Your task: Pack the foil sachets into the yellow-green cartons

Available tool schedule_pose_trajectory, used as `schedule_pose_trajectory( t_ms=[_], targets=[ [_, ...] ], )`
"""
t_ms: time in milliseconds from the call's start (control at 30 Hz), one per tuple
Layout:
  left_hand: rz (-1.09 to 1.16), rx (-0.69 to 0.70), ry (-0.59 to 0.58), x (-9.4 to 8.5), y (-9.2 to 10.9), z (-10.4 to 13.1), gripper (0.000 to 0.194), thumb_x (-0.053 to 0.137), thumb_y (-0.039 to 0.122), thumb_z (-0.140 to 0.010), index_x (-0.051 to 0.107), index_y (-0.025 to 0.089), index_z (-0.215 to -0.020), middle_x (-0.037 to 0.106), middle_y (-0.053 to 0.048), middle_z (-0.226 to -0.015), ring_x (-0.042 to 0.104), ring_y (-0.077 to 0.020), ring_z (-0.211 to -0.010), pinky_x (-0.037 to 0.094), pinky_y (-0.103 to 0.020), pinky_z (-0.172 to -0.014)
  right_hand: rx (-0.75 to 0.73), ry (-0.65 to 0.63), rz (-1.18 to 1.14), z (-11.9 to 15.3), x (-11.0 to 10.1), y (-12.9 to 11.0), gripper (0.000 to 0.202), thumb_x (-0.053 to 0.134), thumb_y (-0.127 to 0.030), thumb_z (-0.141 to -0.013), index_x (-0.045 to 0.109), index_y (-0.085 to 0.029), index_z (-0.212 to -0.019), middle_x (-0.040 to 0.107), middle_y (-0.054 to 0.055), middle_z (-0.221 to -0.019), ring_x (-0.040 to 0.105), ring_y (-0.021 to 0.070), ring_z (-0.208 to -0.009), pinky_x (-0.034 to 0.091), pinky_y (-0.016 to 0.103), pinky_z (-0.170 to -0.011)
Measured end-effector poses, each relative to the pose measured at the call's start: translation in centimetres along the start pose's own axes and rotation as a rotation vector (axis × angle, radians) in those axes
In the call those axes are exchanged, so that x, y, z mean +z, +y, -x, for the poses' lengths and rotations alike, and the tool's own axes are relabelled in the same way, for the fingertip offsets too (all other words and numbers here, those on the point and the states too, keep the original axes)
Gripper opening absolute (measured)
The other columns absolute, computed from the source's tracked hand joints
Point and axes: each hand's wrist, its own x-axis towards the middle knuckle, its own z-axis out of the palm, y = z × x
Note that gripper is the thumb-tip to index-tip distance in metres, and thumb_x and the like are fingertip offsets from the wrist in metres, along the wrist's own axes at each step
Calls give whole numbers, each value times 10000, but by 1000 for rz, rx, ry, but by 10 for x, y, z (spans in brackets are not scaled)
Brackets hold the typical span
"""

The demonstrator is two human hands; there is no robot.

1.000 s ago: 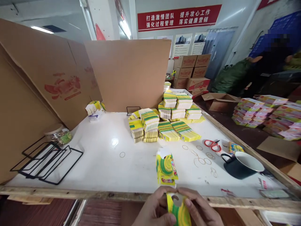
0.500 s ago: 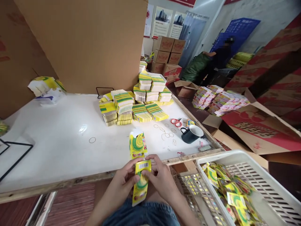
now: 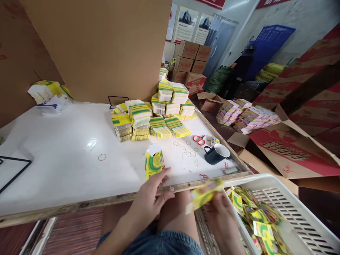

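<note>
My right hand [image 3: 224, 212] is smeared by motion at the front right, beside the white basket. Its fingers are closed around one end of a flat yellow-and-green carton [image 3: 204, 194], which is tilted and blurred. In front of the table edge is my left hand [image 3: 151, 198], thumb and fingers apart, holding nothing that I can see. A small pink-and-white patterned piece [image 3: 171, 188] shows by its thumb. Just beyond its fingertips, another yellow-and-green carton [image 3: 154, 163] with a white flap lies on the white table [image 3: 79, 166].
Bundles of yellow cartons [image 3: 138, 117] are stacked at the table's back. Rubber bands [image 3: 190, 153], red scissors [image 3: 198, 140] and a dark mug [image 3: 216, 154] lie right. A white basket [image 3: 294, 198] holds flat yellow pieces. A person [image 3: 240, 69] stands far behind.
Both hands were on the yellow-and-green carton. The left hand has let go, and the right hand has carried the carton right, towards the basket. The person behind has straightened up.
</note>
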Motion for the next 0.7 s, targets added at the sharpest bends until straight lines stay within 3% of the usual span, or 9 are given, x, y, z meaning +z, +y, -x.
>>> schedule_pose_trajectory(
  t_ms=[100,167,267,333,467,600,667,700],
  targets=[
    [-371,120,36,-20,-19,-13,541,699,252,-776,572,252,-1302,561,-107,-1389,477,-320,-1291,371,-485,-1088,-42,77,-146,-10,-40,-8,437,618,-652,-770,688,-316,-1041,659,36,-842,538,172,-583,462,299,-489],
    [-479,144,21,-30,-32,-18,443,698,215,-763,651,248,-1203,617,-91,-1333,531,-307,-1249,417,-459,-1064,17,14,-144,-11,-40,-7,576,600,-736,-708,691,-308,-1082,643,51,-804,536,184,-585,467,319,-498],
    [-517,168,26,-36,-39,-20,270,644,205,-811,721,256,-1065,702,-61,-1218,624,-265,-1145,493,-387,-997,117,-121,-101,-4,0,7,565,738,-664,-628,705,-290,-1051,660,48,-773,563,184,-611,473,319,-548],
    [-542,190,52,-37,-36,-19,213,584,206,-857,742,249,-994,748,-60,-1116,677,-251,-1044,537,-365,-927,196,-188,-7,0,37,16,429,783,-531,-680,717,-237,-986,691,60,-795,586,182,-648,470,312,-598],
    [-567,280,121,-33,-20,-7,271,476,186,-919,739,197,-983,774,-102,-986,710,-244,-931,560,-362,-868,278,-271,91,-1,91,17,420,697,-571,-753,720,-162,-844,656,36,-638,531,141,-535,377,242,-492],
    [-455,525,70,-24,-10,16,297,567,97,-868,701,212,-1106,750,-88,-1093,667,-221,-1074,504,-311,-982,254,-325,102,-6,100,4,364,744,-517,-727,691,-158,-748,552,-30,-503,413,88,-447,302,203,-452],
    [-283,534,151,-19,-9,24,424,605,70,-839,638,260,-1216,637,-69,-1313,544,-231,-1255,431,-328,-1067,234,-290,137,-5,96,-1,363,787,-494,-683,696,-148,-739,558,-31,-517,385,72,-453,289,194,-450],
    [-157,473,239,-18,-9,26,485,606,83,-843,581,287,-1283,533,-50,-1429,446,-236,-1343,383,-344,-1107,228,-275,148,-4,94,-1,364,796,-489,-671,701,-145,-742,568,-28,-529,381,68,-459,289,191,-451]
  ],
)
